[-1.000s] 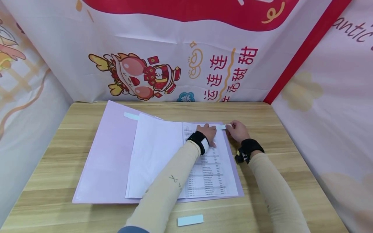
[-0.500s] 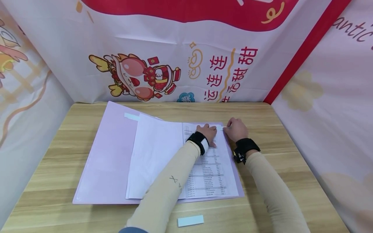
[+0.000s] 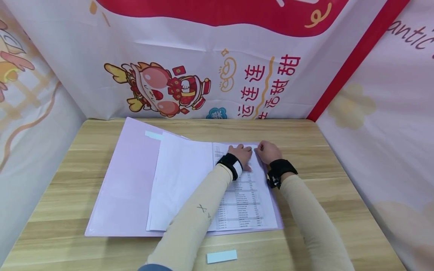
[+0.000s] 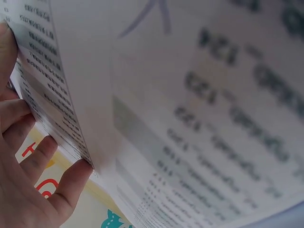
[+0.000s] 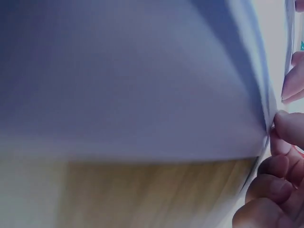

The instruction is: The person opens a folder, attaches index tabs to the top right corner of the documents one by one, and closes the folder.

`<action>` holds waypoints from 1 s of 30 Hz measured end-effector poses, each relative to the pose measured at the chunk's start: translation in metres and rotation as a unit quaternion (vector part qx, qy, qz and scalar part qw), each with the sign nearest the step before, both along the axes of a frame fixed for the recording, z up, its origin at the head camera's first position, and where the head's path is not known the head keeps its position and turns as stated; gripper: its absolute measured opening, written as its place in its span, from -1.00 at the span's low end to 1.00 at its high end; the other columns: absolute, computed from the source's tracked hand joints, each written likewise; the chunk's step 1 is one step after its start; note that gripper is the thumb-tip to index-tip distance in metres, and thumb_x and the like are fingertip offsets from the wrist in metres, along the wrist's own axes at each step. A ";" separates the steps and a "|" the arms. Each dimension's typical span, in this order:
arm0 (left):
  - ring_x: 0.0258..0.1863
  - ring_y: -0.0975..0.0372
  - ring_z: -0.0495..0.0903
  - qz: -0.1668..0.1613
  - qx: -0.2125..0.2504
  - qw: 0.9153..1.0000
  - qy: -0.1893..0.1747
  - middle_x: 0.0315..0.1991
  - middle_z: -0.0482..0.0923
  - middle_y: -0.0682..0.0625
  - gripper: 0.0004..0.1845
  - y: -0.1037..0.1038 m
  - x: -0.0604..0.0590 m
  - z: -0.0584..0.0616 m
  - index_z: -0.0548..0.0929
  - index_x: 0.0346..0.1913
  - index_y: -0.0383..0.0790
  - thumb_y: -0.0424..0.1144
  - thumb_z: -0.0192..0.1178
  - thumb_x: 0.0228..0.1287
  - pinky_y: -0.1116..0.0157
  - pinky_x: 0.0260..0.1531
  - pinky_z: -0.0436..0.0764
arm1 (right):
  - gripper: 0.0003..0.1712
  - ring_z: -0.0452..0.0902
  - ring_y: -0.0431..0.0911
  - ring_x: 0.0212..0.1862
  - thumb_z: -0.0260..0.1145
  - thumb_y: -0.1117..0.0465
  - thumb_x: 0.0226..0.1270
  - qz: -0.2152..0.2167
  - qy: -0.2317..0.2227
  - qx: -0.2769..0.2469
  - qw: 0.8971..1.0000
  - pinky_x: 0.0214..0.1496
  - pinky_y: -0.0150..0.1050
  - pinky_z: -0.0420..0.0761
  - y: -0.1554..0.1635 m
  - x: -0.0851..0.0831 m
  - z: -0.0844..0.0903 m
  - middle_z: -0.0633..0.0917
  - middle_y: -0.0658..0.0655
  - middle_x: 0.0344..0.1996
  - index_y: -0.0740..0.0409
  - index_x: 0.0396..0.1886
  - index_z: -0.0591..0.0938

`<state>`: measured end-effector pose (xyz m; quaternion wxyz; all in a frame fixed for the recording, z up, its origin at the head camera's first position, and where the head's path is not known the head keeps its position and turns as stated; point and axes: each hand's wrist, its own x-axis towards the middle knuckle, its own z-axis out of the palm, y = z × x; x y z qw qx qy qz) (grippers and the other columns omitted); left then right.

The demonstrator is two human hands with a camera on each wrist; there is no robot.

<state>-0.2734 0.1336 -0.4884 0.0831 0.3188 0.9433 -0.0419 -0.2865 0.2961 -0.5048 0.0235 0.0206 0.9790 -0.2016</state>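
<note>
A lilac folder [image 3: 118, 192] lies open on a wood-grain worktop [image 3: 332, 195], its far left corner close to the back edge. On the folder's right half is a printed page [image 3: 242, 205] with columns of small text; to its left is a plain white sheet [image 3: 183, 173].

A person's left hand [image 3: 241, 154] rests on the upper part of the printed page, fingers spread apart, so the page lies directly beneath it. The right hand [image 3: 269, 151] is just beside, at the page's far right corner, nearest the worktop's back edge. Its fingers are curled, and thumb and fingertip come together on the page's outer edge; whether anything else is between them is hidden.

A pale blue strip [image 3: 222, 256] lies near the worktop's front edge, well apart from both hands. A similar light tab [image 3: 153, 135] shows on the folder's left cover, near its top, partly behind the white sheet.
</note>
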 end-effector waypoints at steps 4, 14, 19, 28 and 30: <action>0.37 0.15 0.36 0.002 0.000 1.000 -0.003 0.52 0.30 0.16 -0.15 0.000 0.001 0.001 0.41 0.50 -0.01 0.32 0.30 0.23 -0.07 0.16 0.52 | -0.72 0.51 0.02 -0.37 0.24 0.09 0.50 -0.012 -0.019 0.007 1.000 -0.34 -0.21 0.39 -0.004 0.000 0.003 0.56 0.09 -0.47 0.14 -0.41 0.53; 0.24 0.15 0.50 0.008 0.029 1.000 0.003 0.38 0.46 0.13 -0.28 0.003 0.001 -0.001 0.61 0.32 -0.03 0.24 0.42 0.15 -0.05 0.07 0.59 | -0.66 0.51 0.03 -0.35 0.17 0.07 0.54 -0.057 -0.060 0.014 0.996 -0.33 -0.18 0.40 -0.009 -0.006 0.011 0.54 0.10 -0.48 0.15 -0.45 0.52; 0.24 0.16 0.51 0.014 0.035 0.999 0.004 0.36 0.49 0.13 -0.32 0.004 0.000 -0.002 0.65 0.28 -0.01 0.24 0.44 0.14 -0.04 0.07 0.59 | -0.66 0.51 0.03 -0.35 0.16 0.08 0.54 -0.058 -0.069 0.007 0.996 -0.34 -0.19 0.41 -0.009 -0.006 0.013 0.53 0.11 -0.49 0.15 -0.47 0.50; 0.37 0.17 0.38 -0.002 0.007 1.000 0.012 0.49 0.35 0.13 -0.21 -0.006 0.013 0.018 0.48 0.44 -0.05 0.28 0.32 0.25 -0.03 0.17 0.53 | -0.67 0.49 0.01 -0.38 0.19 0.09 0.50 -0.049 -0.057 -0.006 0.997 -0.36 -0.21 0.40 -0.008 -0.005 0.012 0.52 0.08 -0.51 0.15 -0.48 0.50; 0.39 0.16 0.36 -0.004 0.006 1.000 0.010 0.50 0.32 0.12 -0.20 -0.008 0.015 0.022 0.46 0.47 -0.06 0.27 0.30 0.27 -0.02 0.18 0.51 | -0.68 0.50 0.00 -0.38 0.21 0.09 0.49 -0.040 -0.056 -0.007 0.998 -0.34 -0.22 0.41 -0.008 -0.004 0.012 0.54 0.08 -0.50 0.15 -0.48 0.51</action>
